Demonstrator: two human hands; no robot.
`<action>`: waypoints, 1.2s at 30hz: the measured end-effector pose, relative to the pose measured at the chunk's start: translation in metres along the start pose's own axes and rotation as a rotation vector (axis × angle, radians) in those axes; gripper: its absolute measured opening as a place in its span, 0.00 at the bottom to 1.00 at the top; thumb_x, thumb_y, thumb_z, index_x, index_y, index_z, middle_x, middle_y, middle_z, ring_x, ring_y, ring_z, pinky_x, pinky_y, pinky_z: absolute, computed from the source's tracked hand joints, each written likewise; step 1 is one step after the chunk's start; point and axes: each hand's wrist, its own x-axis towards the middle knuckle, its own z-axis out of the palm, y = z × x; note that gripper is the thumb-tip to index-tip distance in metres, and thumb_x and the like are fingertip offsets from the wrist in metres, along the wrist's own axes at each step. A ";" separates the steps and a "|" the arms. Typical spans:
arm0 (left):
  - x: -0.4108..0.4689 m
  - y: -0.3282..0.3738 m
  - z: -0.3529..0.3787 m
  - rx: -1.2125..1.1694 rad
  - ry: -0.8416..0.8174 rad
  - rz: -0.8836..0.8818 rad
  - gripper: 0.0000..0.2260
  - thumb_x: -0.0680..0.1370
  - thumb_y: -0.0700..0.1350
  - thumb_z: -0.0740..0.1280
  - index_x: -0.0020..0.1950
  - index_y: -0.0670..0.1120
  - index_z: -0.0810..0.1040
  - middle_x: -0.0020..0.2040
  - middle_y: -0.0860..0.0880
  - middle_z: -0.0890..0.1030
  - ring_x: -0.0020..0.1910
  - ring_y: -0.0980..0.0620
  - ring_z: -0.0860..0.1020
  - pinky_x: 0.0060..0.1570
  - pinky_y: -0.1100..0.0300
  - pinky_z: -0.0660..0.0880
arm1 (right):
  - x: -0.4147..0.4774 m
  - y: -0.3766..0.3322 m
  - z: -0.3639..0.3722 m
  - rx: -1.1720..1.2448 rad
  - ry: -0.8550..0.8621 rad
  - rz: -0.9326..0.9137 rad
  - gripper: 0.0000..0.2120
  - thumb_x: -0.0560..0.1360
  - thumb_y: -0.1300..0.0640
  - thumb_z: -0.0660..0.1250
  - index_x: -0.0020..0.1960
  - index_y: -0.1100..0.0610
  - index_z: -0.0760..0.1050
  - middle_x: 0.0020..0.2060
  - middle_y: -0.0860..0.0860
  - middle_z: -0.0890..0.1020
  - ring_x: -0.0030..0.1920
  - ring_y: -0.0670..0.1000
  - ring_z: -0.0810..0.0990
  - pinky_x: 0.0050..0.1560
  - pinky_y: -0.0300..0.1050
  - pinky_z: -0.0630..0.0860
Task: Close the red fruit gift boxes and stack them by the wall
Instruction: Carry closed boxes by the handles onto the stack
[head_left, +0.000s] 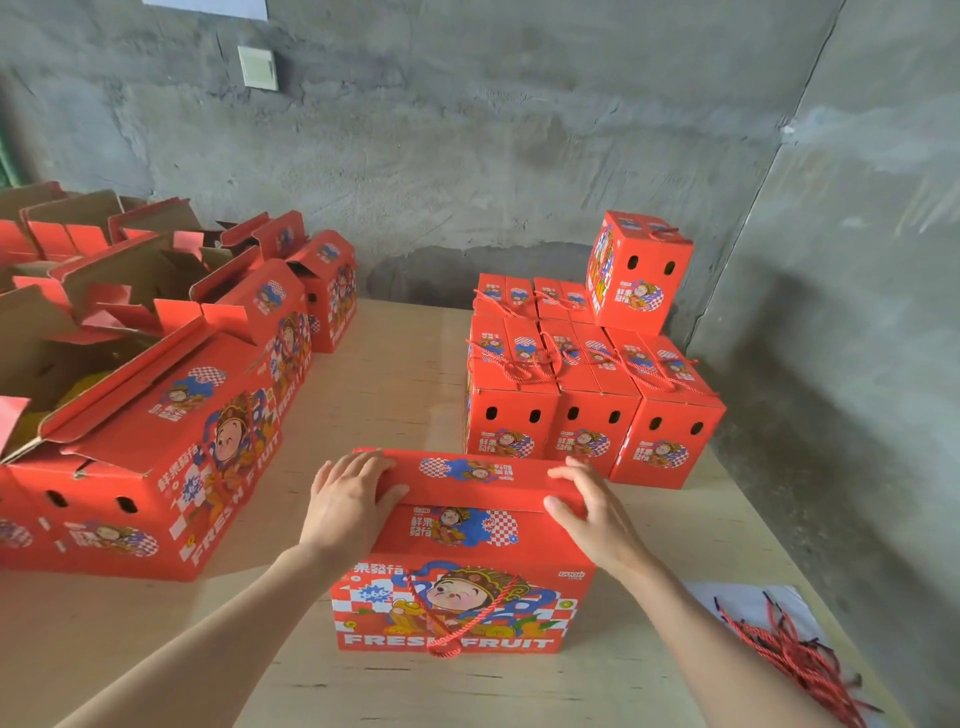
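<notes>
Lid-closing is in hand — left hand (353, 499) and right hand (589, 512), fingers (366, 462) flat and holding nothing, press the red box (462, 571) shut at 6 o'clock on the bench (395, 374) — next it probably needs gripping and lifting to the stack (597, 400) at 1 o'clock.

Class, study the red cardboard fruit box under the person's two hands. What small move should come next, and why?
Probably press the top flaps fully down and together. The left hand and right hand lie flat on the red cardboard fruit box, whose top flaps look not quite flush; closed red boxes already stand by the grey concrete wall.
</notes>
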 end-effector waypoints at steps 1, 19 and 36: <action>0.004 -0.002 0.000 -0.007 -0.042 0.001 0.21 0.78 0.61 0.59 0.65 0.50 0.72 0.73 0.49 0.67 0.74 0.48 0.59 0.73 0.48 0.49 | 0.004 -0.001 -0.002 -0.090 -0.054 -0.041 0.20 0.78 0.48 0.63 0.70 0.43 0.66 0.77 0.46 0.55 0.76 0.43 0.50 0.71 0.43 0.50; 0.047 -0.007 -0.016 0.250 -0.544 0.079 0.38 0.71 0.71 0.51 0.77 0.58 0.49 0.71 0.48 0.59 0.72 0.46 0.54 0.67 0.45 0.66 | 0.034 0.006 -0.015 -0.427 -0.368 -0.173 0.20 0.82 0.42 0.50 0.71 0.27 0.50 0.76 0.45 0.53 0.76 0.47 0.50 0.72 0.50 0.55; 0.044 -0.011 -0.010 0.268 -0.549 0.098 0.32 0.74 0.70 0.47 0.76 0.64 0.43 0.72 0.51 0.55 0.72 0.46 0.53 0.66 0.46 0.66 | 0.030 0.014 -0.008 -0.364 -0.300 -0.207 0.21 0.82 0.44 0.51 0.72 0.31 0.52 0.76 0.43 0.52 0.76 0.43 0.46 0.72 0.47 0.50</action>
